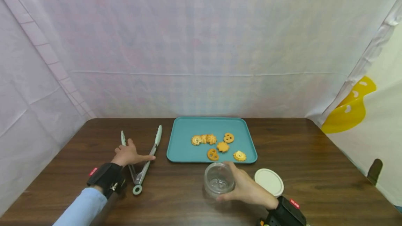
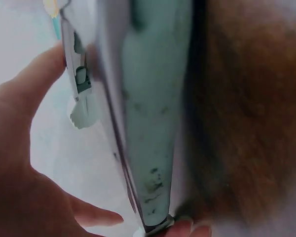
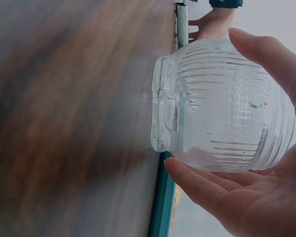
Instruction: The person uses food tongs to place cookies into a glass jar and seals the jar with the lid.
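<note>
My left hand (image 1: 133,153) lies spread over a pair of mint-tipped metal tongs (image 1: 147,160) on the dark wooden table, thumb on the right arm and fingers on the left arm. Up close in the left wrist view, one tong arm (image 2: 153,123) fills the frame beside my thumb. My right hand (image 1: 235,184) grips an empty ribbed glass jar (image 1: 218,179), lidless, just in front of the tray. The right wrist view has the jar (image 3: 217,108) held between thumb and fingers (image 3: 202,187).
A teal tray (image 1: 179,138) with several biscuits (image 1: 220,144) sits at the table's middle back. The jar's white lid (image 1: 269,181) lies flat to the right of the jar. Pale cloth walls close in the back and sides.
</note>
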### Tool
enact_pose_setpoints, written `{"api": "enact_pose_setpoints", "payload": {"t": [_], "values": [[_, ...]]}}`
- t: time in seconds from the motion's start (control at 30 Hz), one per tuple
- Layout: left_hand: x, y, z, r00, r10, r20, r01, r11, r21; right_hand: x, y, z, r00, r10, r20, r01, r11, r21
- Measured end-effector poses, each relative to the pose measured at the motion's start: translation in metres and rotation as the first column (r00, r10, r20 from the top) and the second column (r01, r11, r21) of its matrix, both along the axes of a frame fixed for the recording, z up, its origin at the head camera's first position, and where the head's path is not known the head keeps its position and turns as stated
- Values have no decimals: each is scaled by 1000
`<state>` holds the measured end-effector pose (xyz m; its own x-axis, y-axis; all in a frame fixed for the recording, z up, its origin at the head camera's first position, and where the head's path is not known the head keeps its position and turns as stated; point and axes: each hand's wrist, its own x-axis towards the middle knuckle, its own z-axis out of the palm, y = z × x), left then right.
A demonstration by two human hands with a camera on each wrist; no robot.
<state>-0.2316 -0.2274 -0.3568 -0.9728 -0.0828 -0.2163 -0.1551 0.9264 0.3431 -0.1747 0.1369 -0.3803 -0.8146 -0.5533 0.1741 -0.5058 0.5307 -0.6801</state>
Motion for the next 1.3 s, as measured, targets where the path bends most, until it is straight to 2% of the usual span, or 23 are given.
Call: {"api": "enact_pose_setpoints", "payload": {"t": [0.2, 0.33, 0.47, 0.7, 0.97, 1.13, 1.2, 1.3], "values": [[-4, 7, 0, 999, -4, 40, 5, 1000, -25, 0, 1, 0, 1000, -2, 12, 3, 1000, -6], [-6, 9, 0, 999, 24, 38, -23, 1000, -12, -1, 0, 0, 1000, 2, 8, -2, 1000, -15], [-7, 8, -2, 998, 53, 25, -54, 998, 18, -1, -1, -1, 1000, 12, -8, -13, 1000, -15], [-7, -3, -4, 999, 23, -29, -20, 997, 81, 0, 0, -1, 1000, 15, 11, -14, 1000, -19], [-4, -16, 3, 997, 60, -45, -50, 977, 209, 0, 0, -1, 1000, 18, 17, -17, 1000, -20], [0, -13, 8, 987, 6, -162, 37, 964, 264, -1, 0, -2, 1000, 4, -25, -4, 1000, -10], [2, -10, 9, 971, -14, -237, 76, 965, 253, -1, 0, -2, 999, 2, -37, -2, 1000, -9], [5, -5, 10, 934, -34, -354, 124, 964, 234, -1, 0, -2, 999, 7, -38, -7, 1000, -12]]}}
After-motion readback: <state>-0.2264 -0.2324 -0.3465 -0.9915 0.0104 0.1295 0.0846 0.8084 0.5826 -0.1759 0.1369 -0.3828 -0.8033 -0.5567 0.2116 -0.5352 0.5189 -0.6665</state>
